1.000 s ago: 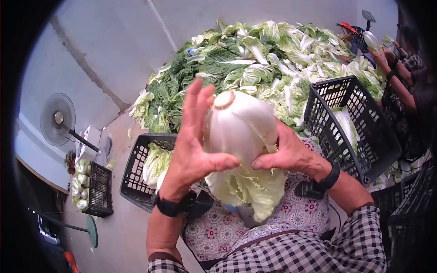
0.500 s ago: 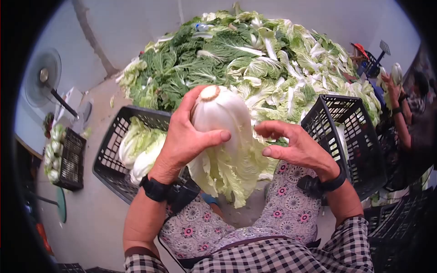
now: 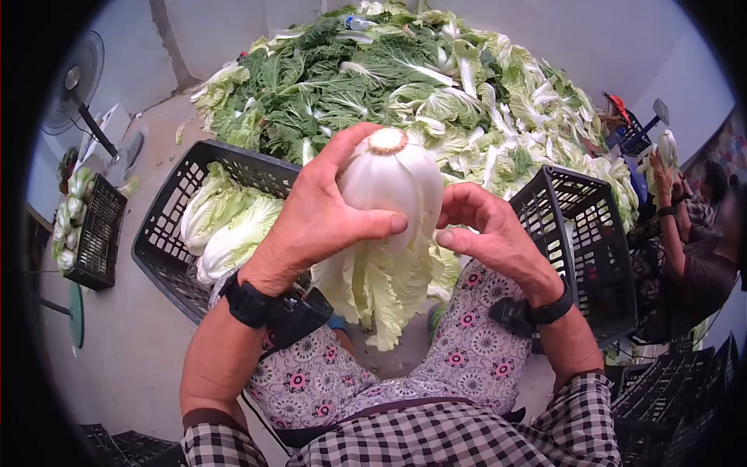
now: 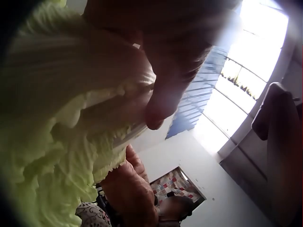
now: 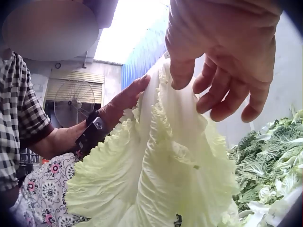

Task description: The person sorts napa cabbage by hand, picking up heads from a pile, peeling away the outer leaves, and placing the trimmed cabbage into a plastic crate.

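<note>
A napa cabbage (image 3: 393, 183) hangs in front of my lap, its pale cut base up and its frilly leaf ends down. My left hand (image 3: 319, 206) grips it near the base, with the thumb across its near side and the fingers round the far side. Close at the cabbage's right side is my right hand (image 3: 494, 237), thumb and loosely bent fingers apart. In the right wrist view those right fingers (image 5: 225, 94) hang beside the upper leaves (image 5: 156, 156), with no leaf pinched between them.
A black crate (image 3: 156, 257) with two cabbages (image 3: 237, 237) stands at my left, another crate (image 3: 595, 257) at my right. Behind rises a large heap of loose leaves (image 3: 373, 86). Another person (image 3: 689, 226) sits at far right; a fan (image 3: 74, 78) stands far left.
My right hand has let go of the cabbage and moved to its right side. My left hand keeps its grip, and the cabbage now hangs more upright. The head view has shifted.
</note>
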A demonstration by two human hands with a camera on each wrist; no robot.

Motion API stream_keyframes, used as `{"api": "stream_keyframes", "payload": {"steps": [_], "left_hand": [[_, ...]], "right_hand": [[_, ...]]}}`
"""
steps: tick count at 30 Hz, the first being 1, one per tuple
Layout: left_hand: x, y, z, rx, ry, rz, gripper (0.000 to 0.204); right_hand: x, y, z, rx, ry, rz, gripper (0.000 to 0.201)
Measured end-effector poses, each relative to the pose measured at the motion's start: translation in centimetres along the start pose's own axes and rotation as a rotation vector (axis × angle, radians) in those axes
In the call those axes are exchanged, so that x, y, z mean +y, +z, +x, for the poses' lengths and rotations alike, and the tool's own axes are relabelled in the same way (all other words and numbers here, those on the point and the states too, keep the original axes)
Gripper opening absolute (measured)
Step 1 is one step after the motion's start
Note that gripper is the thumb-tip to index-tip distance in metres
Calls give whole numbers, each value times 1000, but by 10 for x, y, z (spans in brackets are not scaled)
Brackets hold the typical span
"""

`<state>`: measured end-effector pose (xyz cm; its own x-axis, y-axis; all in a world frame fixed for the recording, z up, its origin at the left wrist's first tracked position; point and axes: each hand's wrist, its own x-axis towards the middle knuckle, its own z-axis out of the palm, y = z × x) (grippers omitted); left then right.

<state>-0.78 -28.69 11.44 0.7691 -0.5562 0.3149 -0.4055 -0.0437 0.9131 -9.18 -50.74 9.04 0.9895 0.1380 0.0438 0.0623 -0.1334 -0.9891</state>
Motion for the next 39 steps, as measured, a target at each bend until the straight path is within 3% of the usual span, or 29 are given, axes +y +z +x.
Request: {"api": "stream_keyframes", "payload": {"steps": [3,12,18,21,24,26,27,30,32,34,37,39], "left_hand": [[3,2,-1,-14,-46,-2,92],[1,-2,-2,10,-52,-41,91],[-3,2,-3,63,38,64,82],[-14,0,1,82,-4,46,82],[-17,0,4,102,1,158,80],[-27,2,8,213,65,373,79],[-29,2,11,267,93,480,78],[-28,-19,23,325,-100,131,75],[-22,-30,18,354,-102,-127,74],[-23,-33,17,418,-64,-188,79],[-17,-33,16,370,62,-230,83],[-16,-30,13,349,60,-232,85]], "right_hand": [[8,-3,5,1,-105,-226,31],[-5,-7,-5,-88,90,124,35],[-8,-2,-6,-94,75,102,42],[-27,10,-14,-72,109,34,45],[-30,24,-20,-69,104,56,38],[-30,34,-27,-89,94,94,31],[-36,36,-31,-156,81,-32,28],[-36,34,-40,-46,-262,-146,28],[-32,15,-35,154,-191,-194,34],[-20,-12,-23,275,-78,-375,47],[5,-29,-21,467,-337,-958,58],[4,-33,-25,371,-254,-814,64]]}}
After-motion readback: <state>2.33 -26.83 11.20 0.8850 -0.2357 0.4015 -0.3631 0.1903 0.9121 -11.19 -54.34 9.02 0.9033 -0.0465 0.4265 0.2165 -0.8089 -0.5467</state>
